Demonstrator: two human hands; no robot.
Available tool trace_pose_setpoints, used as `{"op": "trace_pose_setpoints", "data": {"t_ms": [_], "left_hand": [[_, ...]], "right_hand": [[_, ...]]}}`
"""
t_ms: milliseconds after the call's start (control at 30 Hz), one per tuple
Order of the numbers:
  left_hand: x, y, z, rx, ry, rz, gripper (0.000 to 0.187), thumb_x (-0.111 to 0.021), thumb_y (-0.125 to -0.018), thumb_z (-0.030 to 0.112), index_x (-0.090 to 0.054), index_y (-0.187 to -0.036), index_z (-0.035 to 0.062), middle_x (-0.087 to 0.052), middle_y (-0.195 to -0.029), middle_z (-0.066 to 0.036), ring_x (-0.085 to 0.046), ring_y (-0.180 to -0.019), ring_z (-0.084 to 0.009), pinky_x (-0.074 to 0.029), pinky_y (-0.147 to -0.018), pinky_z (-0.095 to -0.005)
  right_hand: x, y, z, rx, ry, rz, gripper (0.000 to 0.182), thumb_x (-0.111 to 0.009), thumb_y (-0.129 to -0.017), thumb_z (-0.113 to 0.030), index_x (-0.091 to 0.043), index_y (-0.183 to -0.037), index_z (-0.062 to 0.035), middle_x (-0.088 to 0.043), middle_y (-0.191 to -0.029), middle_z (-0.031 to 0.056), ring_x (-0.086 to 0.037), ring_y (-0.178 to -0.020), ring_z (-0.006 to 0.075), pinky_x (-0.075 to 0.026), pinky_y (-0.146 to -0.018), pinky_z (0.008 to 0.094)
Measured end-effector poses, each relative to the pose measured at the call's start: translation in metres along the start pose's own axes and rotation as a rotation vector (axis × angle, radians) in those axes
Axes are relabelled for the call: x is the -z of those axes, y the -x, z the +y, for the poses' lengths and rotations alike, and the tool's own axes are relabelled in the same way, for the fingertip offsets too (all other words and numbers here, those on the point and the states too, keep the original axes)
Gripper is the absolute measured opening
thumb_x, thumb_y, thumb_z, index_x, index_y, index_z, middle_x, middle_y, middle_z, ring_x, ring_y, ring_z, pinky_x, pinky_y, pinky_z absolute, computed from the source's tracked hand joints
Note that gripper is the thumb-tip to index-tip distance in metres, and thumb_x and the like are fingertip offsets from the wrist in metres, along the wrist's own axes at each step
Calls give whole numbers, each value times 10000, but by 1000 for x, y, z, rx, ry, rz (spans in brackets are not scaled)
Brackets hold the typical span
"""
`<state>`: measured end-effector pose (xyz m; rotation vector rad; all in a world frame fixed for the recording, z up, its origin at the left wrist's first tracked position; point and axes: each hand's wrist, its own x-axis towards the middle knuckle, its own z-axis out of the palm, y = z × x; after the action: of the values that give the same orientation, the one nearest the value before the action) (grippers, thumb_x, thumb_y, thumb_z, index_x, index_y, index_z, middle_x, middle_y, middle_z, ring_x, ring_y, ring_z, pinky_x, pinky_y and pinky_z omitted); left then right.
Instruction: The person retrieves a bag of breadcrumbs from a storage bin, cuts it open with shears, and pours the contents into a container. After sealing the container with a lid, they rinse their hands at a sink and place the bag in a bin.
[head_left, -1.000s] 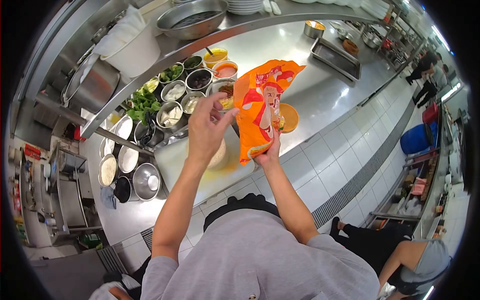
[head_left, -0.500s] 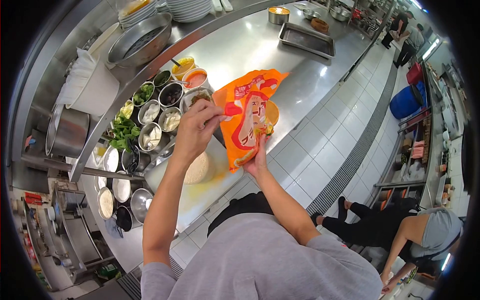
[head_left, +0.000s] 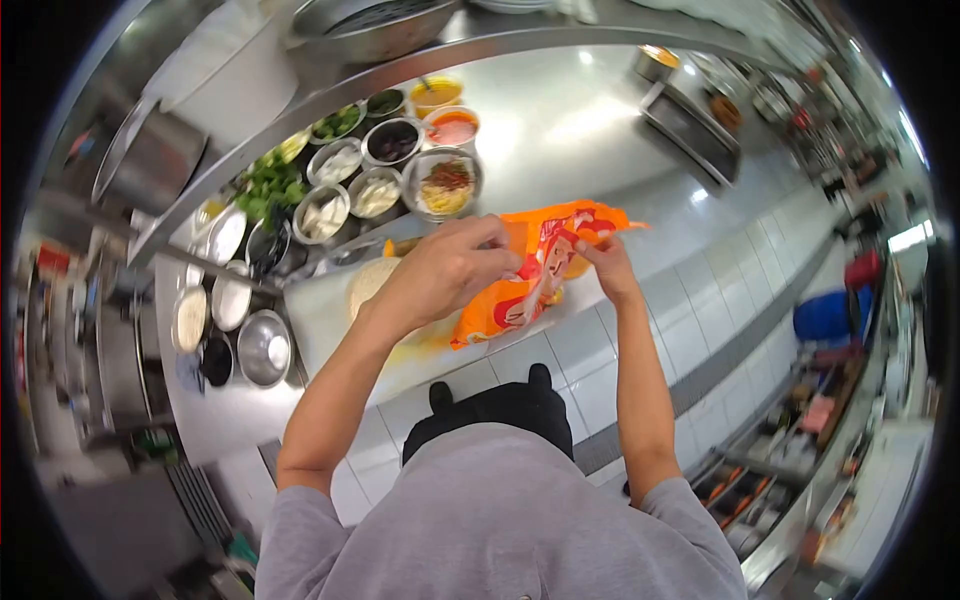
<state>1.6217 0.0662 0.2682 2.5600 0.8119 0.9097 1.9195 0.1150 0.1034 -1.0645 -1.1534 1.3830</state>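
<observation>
An orange plastic food bag (head_left: 495, 318) with red and white print slants over the front edge of the steel table. My left hand (head_left: 445, 270) has its fingers pinched at the bag's left side. My right hand (head_left: 612, 268) grips the bag's upper right part between thumb and fingers. Beside my left wrist, a pale round flatbread (head_left: 368, 285) lies on a white cutting board (head_left: 318, 310), partly hidden by my forearm. Just beyond my left hand stands a metal bowl (head_left: 443, 186) of yellow shreds and reddish-brown bits.
Several metal tubs of toppings, with leafy greens (head_left: 272, 185) and a red-orange sauce tub (head_left: 452, 127), stand at the left. A steel shelf rail (head_left: 400, 70) crosses above them. A rectangular metal tray (head_left: 690, 130) lies far right. Blue barrel (head_left: 832, 318) stands across the aisle.
My right hand has moved from the bag's lower end to its upper right. The bag has tipped flatter and lower. My head view has turned, so the person at right is out of view.
</observation>
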Motion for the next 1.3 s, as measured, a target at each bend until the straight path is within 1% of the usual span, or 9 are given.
{"op": "trace_pose_setpoints", "data": {"t_ms": [133, 300, 567, 633, 700, 733, 833, 1067, 1300], "left_hand": [[16, 12, 1, 165, -216, 163, 176, -742, -769, 54, -681, -932, 25, -611, -913, -84, -620, -873, -245, -493, -732, -349], [19, 15, 50, 549, -327, 391, 150, -737, -763, 27, -685, -903, 11, -605, -882, -96, -616, -783, -270, -490, -675, -364], [-10, 7, 83, 610, -423, 790, 99, -735, -774, 25, -679, -855, 12, -604, -847, -87, -625, -766, -257, -493, -660, -329], [-24, 24, 82, 616, -430, 766, 290, -784, -756, 75, -655, -1012, 29, -601, -1000, -96, -634, -865, -232, -505, -713, -326], [-62, 26, 75, 448, 4, 1194, 689, -866, -700, 166, -501, -1274, 58, -525, -1202, -116, -603, -1014, -221, -508, -824, -339], [-84, 32, 73, 466, 90, 1180, 1014, -915, -651, 229, -279, -1424, 72, -394, -1389, -142, -532, -1176, -250, -473, -959, -373], [-134, 39, 73, 744, 177, 1102, 1094, -919, -645, 229, -210, -1464, 67, -380, -1441, -153, -484, -1265, -263, -432, -1033, -392], [-156, 16, 74, 1103, 312, 1390, 335, -701, -912, 222, -636, -1129, -25, -702, -1014, -60, -646, -920, -145, -521, -828, -293], [-224, -11, 95, 1051, 46, 1660, 317, -607, -982, 246, -630, -1136, -30, -686, -1051, -62, -621, -930, -131, -504, -822, -282]], "right_hand": [[-3, -44, -36, 29, -29, -15, 188, -662, -923, -99, -679, -1081, 1, -700, -1016, 39, -635, -894, 102, -501, -808, 268], [4, -66, -98, -33, 98, -295, 198, -648, -950, -162, -686, -1063, -4, -696, -1027, 28, -609, -908, 85, -482, -830, 260], [-11, -99, -121, 29, -163, -456, 305, -540, -1012, -250, -612, -1178, -5, -645, -1191, 69, -587, -1123, 164, -439, -1003, 350], [-21, -87, -125, 21, -215, -480, 328, -516, -1020, -253, -567, -1229, -6, -625, -1233, 89, -574, -1171, 203, -432, -1031, 375], [-31, -77, -121, -49, -373, -528, 339, -508, -1021, -248, -534, -1268, -18, -616, -1252, 93, -565, -1191, 216, -426, -1040, 383], [-36, -75, -117, -58, -402, -559, 343, -518, -1014, -245, -517, -1282, -30, -612, -1255, 95, -572, -1182, 223, -432, -1038, 392], [-55, -71, -115, -208, -510, -537, 304, -514, -1019, -212, -554, -1231, 2, -632, -1217, 105, -600, -1128, 205, -461, -1001, 379], [-73, -99, -117, -295, -398, -664, 325, -535, -1012, -242, -560, -1214, 11, -642, -1183, 117, -632, -1054, 195, -510, -936, 344], [-28, -127, -69, -147, -152, -826, 338, -545, -1016, -260, -659, -1099, 48, -689, -1030, 51, -606, -921, 81, -479, -812, 248]]}}
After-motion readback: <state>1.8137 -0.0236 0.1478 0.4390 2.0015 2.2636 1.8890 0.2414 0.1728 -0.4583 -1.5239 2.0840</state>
